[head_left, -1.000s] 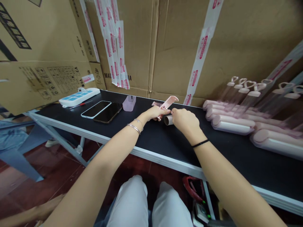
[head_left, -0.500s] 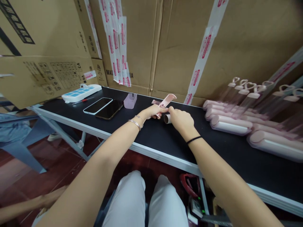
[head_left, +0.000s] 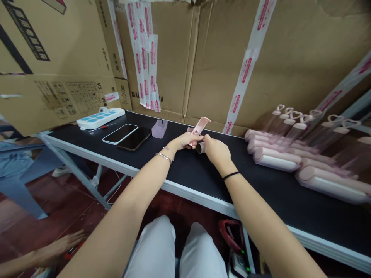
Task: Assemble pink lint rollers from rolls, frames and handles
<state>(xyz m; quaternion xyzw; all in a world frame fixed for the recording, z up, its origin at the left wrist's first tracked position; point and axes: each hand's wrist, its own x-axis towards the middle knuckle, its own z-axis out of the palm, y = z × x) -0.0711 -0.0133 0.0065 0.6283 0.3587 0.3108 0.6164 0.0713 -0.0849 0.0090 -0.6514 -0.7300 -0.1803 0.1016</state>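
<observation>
Over the black table my left hand [head_left: 186, 140] is closed on a pale pink plastic piece with a curved, flared end [head_left: 202, 123] that sticks up past the thumb. Beside it, my right hand [head_left: 218, 153] is closed round a short pinkish tube [head_left: 201, 148], its dark open end facing left. The fingertips of both hands meet, or nearly so, between the two parts. What lies under the fingers is hidden. Left of my left hand stands a small lavender plastic box [head_left: 159, 129].
Two phones [head_left: 134, 138] lie at the left, near a white and blue power strip [head_left: 101, 117] and a red screwdriver [head_left: 104, 126]. Several pink cylinders with heart-shaped loops [head_left: 278, 158] line the right side. Cardboard [head_left: 214, 69] walls the back. Another person's hand [head_left: 62, 241] shows lower left.
Both hands keep their holds, and the pink piece and tube appear slightly further left. The view has shifted a little. At lower left the other person's hand shows more.
</observation>
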